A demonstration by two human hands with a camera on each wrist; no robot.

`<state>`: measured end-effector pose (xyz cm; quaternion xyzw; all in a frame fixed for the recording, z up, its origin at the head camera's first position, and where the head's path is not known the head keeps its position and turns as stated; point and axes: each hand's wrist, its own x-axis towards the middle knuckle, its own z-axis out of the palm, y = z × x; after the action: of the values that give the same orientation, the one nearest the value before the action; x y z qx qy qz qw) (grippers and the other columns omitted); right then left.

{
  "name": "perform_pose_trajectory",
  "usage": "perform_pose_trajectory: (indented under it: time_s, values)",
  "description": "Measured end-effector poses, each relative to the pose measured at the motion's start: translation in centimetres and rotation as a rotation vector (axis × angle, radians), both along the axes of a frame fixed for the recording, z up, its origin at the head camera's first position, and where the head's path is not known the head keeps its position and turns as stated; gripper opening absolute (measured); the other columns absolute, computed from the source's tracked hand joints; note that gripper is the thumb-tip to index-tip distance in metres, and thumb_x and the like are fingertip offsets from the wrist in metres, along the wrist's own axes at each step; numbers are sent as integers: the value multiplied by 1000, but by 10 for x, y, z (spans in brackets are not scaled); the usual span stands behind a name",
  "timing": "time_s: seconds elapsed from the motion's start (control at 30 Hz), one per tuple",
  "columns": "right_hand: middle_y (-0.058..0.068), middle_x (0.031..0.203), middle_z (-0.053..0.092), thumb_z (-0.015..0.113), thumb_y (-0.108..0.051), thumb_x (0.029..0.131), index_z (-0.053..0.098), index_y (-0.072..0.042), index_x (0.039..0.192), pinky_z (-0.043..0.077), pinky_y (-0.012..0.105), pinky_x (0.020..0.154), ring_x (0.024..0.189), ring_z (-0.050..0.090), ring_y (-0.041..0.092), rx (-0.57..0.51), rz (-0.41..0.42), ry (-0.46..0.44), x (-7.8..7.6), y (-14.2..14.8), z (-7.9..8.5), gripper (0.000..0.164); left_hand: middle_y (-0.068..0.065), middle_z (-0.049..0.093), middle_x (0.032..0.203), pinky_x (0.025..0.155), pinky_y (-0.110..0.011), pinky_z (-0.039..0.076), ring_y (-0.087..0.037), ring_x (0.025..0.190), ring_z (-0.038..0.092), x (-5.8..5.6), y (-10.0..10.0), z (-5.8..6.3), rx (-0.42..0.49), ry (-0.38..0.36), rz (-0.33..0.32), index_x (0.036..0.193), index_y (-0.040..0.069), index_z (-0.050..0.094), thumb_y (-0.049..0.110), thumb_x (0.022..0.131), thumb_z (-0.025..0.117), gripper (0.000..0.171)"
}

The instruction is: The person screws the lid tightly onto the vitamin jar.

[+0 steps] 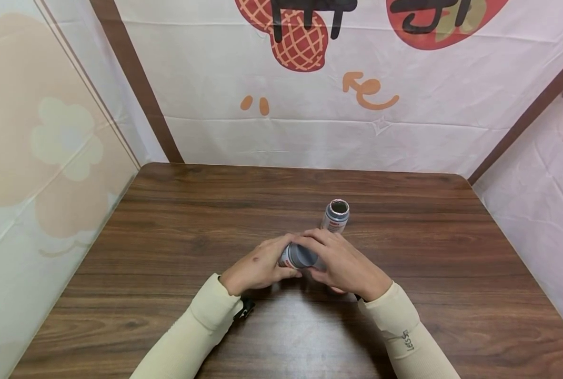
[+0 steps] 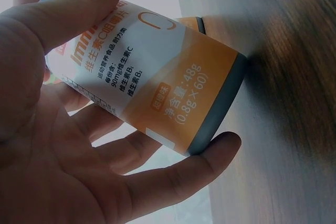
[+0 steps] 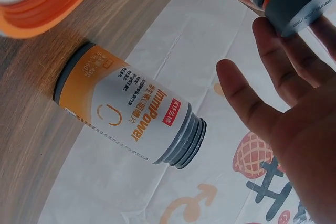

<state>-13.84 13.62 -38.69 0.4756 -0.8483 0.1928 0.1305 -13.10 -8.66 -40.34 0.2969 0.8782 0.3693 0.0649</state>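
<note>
My left hand (image 1: 260,266) grips a white and orange vitamin C tablet bottle (image 2: 157,77), tilted close over the table. The thumb lies across its label, and the fingers curl round underneath. On the bottle's dark grey cap (image 1: 304,256) are the fingers of my right hand (image 1: 348,263); an orange ring shows below that cap in the right wrist view. Just beyond the hands stands a second, matching bottle (image 3: 126,106), upright and uncapped, with a ragged silvery edge round its mouth. A loose cap with an orange rim (image 3: 52,11) lies near my right wrist, mostly hidden in the head view.
The brown wood-grain table (image 1: 205,210) has rounded far corners. A white printed cloth (image 1: 205,68) hangs behind it, and more cloth hangs at both sides. Something small and black (image 1: 245,309) shows at my left cuff.
</note>
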Motion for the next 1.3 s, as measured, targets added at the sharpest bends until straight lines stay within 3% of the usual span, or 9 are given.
perform_pose_trajectory:
  time_s: [0.2,0.47,0.93,1.17,1.3]
  values:
    - [1,119,60,84,-21,79,57,-10,137,49,40,87,105,58,16,3,-30,-12,0,0,-1,65,-4,64,114,83,-34,51,-16,98,61,0,1,0,-6,-2,4,133,12,52,20,86,81,56]
    - [6,128,56,86,-14,75,56,-11,137,49,44,87,118,54,20,-10,14,23,0,1,-1,69,-4,63,114,83,-35,51,-16,98,60,0,0,0,-6,-13,7,134,13,50,20,87,81,57]
    - [2,118,61,84,-22,79,57,-10,135,49,40,87,104,57,16,6,-37,-18,-1,0,0,63,-4,63,118,85,-34,51,-16,101,60,-1,0,-1,3,-16,8,136,13,51,20,86,81,59]
    - [1,127,57,84,-16,78,56,-13,137,48,42,87,115,55,16,13,-6,-40,0,-1,0,65,-4,63,118,84,-35,51,-16,100,60,0,-1,-1,-1,-28,5,137,13,50,20,87,80,59]
    - [1,124,58,84,-17,80,56,-12,136,48,41,86,112,55,16,12,-7,-40,0,-2,0,63,-3,63,118,84,-34,51,-15,100,60,-1,-1,-1,5,-25,0,136,13,50,20,87,80,58]
